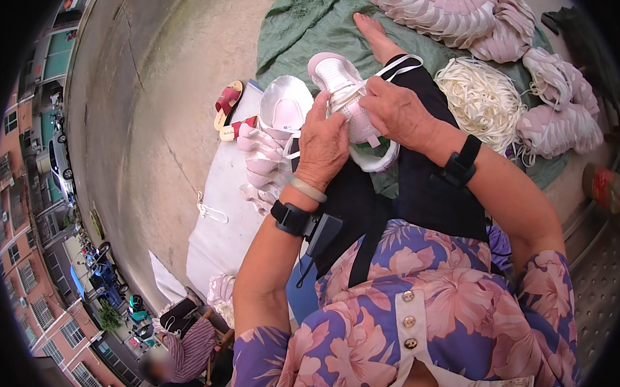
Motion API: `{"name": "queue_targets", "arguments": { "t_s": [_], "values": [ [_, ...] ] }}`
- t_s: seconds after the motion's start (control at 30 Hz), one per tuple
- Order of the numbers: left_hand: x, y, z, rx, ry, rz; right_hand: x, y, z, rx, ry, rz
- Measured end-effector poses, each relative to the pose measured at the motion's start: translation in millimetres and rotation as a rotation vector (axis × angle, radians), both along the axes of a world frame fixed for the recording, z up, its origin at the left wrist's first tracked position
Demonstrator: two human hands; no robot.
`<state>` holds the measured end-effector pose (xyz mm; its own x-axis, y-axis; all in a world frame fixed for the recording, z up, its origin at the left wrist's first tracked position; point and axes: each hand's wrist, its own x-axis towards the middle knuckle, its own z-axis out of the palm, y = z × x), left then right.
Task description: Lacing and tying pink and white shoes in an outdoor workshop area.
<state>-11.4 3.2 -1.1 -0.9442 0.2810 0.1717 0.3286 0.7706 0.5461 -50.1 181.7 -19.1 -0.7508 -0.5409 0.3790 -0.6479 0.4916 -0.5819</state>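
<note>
A white and pink shoe upper (330,71) rests over my lap, its tongue pointing away from me. Thin white lace crosses its middle. My left hand (322,144) is closed on the upper's left side, thumb and forefinger at the lacing. On the other side, my right hand (398,113) pinches the white shoelace (407,65), a loop of which stands out beyond the knuckles. Exactly how the lace runs between the fingers is hidden. Left of the hands lie another white upper (286,99) and a stack of pink-white shoe uppers (259,163).
A heap of white laces (481,101) lies on a green cloth (296,34) to the right. Bundles of nested uppers (442,16) sit beyond. Red sandals (229,103) stand left, beside a white sheet (217,248) with a loose lace. Another person (189,351) sits at lower left.
</note>
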Motion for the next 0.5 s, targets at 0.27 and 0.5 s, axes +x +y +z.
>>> {"name": "queue_targets", "arguments": {
  "t_s": [0.27,0.5],
  "values": [
    [2.7,22.1,1.0,-0.210,-0.052,0.150,-0.1,-1.6,-5.2,0.011,-0.048,-0.046],
    [-0.6,15.3,1.4,-0.006,-0.080,0.165,1.8,-0.1,-7.4,0.005,-0.039,-0.059]
  ]
}}
